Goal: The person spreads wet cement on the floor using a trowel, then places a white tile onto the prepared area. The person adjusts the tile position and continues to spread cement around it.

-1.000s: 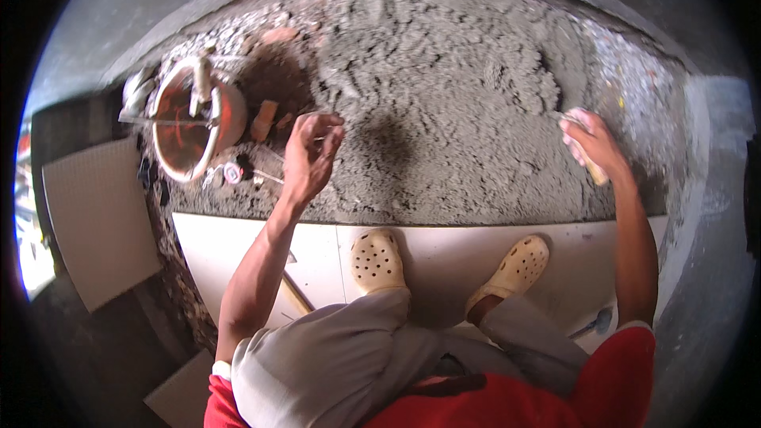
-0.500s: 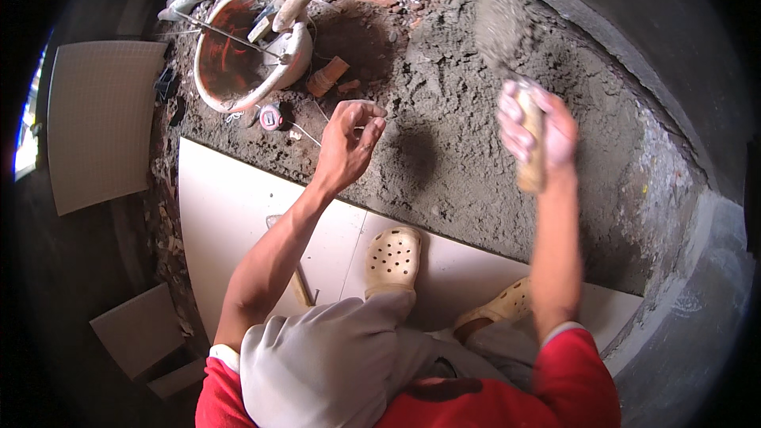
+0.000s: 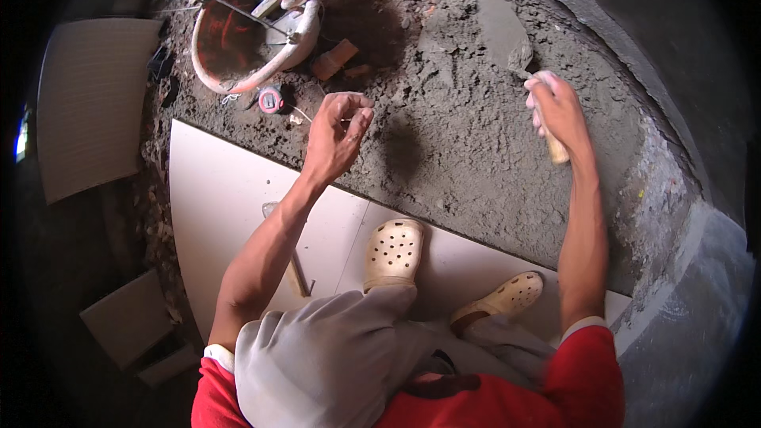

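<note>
My right hand (image 3: 557,108) is closed round the wooden handle of a trowel (image 3: 503,28). The trowel's mortar-smeared blade lies against the wet grey mortar (image 3: 468,143), pointing away from me. My left hand (image 3: 337,131) hovers over the near-left part of the mortar bed, fingers loosely curled with a gap to the thumb, and nothing shows in it. Beyond it to the left sits a red and grey tape measure (image 3: 271,100), with a thin pale string beside it. Large white tiles (image 3: 230,190) lie under my feet, their far edge bordering the mortar.
A worn bucket (image 3: 202,47) at the far left holds tools, with a rod across it. A broken brick piece (image 3: 334,59) lies beside it. A wooden-handled hammer (image 3: 295,273) and a nail rest on the tiles. Loose tiles (image 3: 95,111) stand left; a grey wall rises right.
My right hand has brought the trowel down from a blurred swing; its blade now rests on the mortar. My left hand has barely moved. The view has shifted slightly.
</note>
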`<action>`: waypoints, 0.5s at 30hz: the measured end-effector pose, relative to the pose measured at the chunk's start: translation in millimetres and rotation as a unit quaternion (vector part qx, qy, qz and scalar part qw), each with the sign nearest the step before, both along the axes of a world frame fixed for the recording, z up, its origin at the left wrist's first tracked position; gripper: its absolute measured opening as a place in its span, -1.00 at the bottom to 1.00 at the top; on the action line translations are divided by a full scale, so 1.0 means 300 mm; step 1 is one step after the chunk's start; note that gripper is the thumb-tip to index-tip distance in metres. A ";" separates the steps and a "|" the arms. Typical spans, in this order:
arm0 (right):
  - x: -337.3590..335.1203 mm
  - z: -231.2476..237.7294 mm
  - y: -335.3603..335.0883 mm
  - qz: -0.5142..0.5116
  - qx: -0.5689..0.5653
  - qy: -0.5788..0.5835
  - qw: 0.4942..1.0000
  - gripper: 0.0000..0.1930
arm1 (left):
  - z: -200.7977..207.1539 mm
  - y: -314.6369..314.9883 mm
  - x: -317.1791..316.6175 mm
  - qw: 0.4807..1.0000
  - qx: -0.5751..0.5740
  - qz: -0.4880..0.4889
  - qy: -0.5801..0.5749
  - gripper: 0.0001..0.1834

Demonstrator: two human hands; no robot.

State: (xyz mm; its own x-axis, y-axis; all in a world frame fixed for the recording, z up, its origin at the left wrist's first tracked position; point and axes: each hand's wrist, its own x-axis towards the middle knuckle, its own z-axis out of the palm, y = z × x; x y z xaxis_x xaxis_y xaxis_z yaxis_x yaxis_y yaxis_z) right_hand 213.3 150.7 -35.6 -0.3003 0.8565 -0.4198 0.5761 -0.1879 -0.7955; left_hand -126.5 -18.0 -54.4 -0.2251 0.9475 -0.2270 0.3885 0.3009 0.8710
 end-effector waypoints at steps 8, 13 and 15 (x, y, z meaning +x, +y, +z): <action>-0.131 -0.040 0.274 0.210 0.220 -0.290 0.907 -0.68 | 0.013 0.016 0.046 1.000 0.023 -0.010 -0.018 -0.82; -0.165 0.037 0.402 0.157 0.003 -0.260 0.953 -0.70 | 0.012 0.001 0.032 0.998 0.053 0.011 -0.017 -0.83; -0.147 0.102 0.431 0.190 -0.012 -0.304 0.934 -0.70 | 0.016 -0.008 0.020 0.999 0.048 0.012 -0.012 -0.82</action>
